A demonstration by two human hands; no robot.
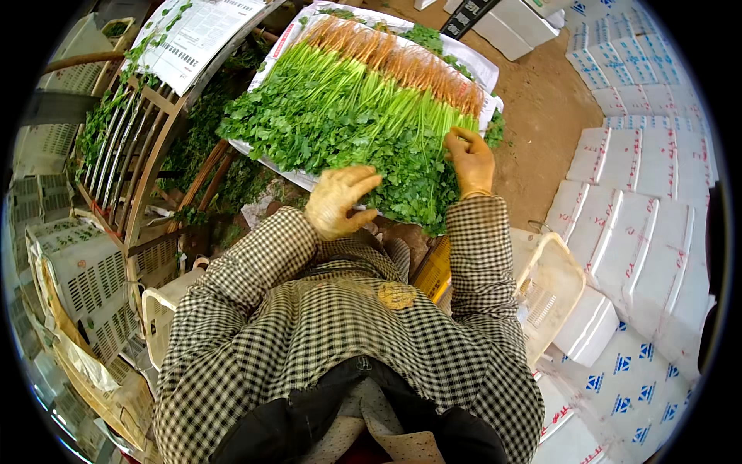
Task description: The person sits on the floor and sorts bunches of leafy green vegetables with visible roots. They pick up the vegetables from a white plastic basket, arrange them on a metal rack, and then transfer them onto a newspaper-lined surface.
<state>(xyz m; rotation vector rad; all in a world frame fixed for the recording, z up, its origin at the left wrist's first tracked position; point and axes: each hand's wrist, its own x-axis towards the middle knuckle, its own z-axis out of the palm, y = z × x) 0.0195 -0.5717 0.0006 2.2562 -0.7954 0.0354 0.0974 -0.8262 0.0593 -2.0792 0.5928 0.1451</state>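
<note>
In front of me a broad layer of leafy coriander (348, 110) lies side by side, brown roots (382, 49) at the far side and leaves towards me. White plastic sacking (490, 64) is spread beneath it. My left hand (339, 200), in a yellowish rubber glove, hovers at the near leaf edge with fingers spread and holds nothing. At the right end of the row is my right hand (470, 159), in a matching glove, its fingers curled beside the pale green stems. Whether a stem is pinched in them is hidden.
White foam boxes (626, 232) are stacked along the right. A plastic crate (550, 290) stands by my right elbow, another crate (156, 325) by my left. A wooden rack (142, 156) holds printed cardboard sheets (191, 40) at the left. Bare earth floor (539, 110) shows beyond.
</note>
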